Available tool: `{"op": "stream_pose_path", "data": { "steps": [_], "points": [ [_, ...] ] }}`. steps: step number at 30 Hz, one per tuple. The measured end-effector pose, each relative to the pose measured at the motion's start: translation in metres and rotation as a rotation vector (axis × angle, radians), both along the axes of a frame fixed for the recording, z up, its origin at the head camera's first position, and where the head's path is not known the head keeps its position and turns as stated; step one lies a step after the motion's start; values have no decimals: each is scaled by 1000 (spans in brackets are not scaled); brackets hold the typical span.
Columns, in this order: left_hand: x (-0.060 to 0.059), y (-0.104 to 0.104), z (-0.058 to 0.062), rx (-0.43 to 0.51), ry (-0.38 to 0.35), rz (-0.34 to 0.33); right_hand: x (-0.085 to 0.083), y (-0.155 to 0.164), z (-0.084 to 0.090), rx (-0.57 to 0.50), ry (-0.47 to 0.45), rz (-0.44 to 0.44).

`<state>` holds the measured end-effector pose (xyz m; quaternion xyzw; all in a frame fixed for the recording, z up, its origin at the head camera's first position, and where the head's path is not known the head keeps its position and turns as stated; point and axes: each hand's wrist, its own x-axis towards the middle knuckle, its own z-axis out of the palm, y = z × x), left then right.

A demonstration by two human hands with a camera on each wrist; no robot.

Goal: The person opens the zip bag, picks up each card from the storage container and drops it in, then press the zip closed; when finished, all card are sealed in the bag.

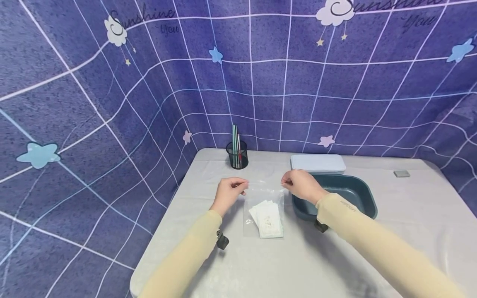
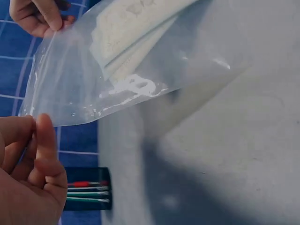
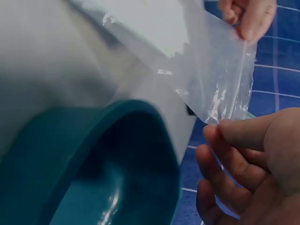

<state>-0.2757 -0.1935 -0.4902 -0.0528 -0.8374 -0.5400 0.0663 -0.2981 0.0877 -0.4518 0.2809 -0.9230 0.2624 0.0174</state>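
A clear zip-top plastic bag [image 1: 250,207] is held up by its two top corners over the table. Inside it lie several white, flat packets [image 1: 270,221], overlapping like a loose fan, with a faint print on the front one. My left hand [image 1: 228,193] pinches the top left corner between thumb and forefinger. At the opposite corner my right hand [image 1: 301,184] pinches the bag the same way, its forearm crossing above a dark teal basin [image 1: 359,190]. The zip strip [image 3: 240,77] runs between both hands in the right wrist view; whether it is sealed I cannot tell.
Behind the basin lies a pale blue flat case [image 1: 318,163]. A black mesh cup [image 1: 238,159] with pens stands at the back left. A small grey block [image 1: 401,174] sits at the right. Purple patterned curtains [image 1: 261,95] border the white table [image 1: 253,269].
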Motion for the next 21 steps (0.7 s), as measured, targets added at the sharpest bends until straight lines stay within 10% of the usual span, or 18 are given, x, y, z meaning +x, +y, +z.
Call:
{"op": "stream_pose_path", "data": {
  "steps": [13, 21],
  "points": [
    [-19, 20, -45, -75, -193, 84, -21, -19, -37, 411, 107, -109],
    [-18, 18, -53, -232, -126, 97, -16, -5, -36, 297, 185, -82]
  ]
}}
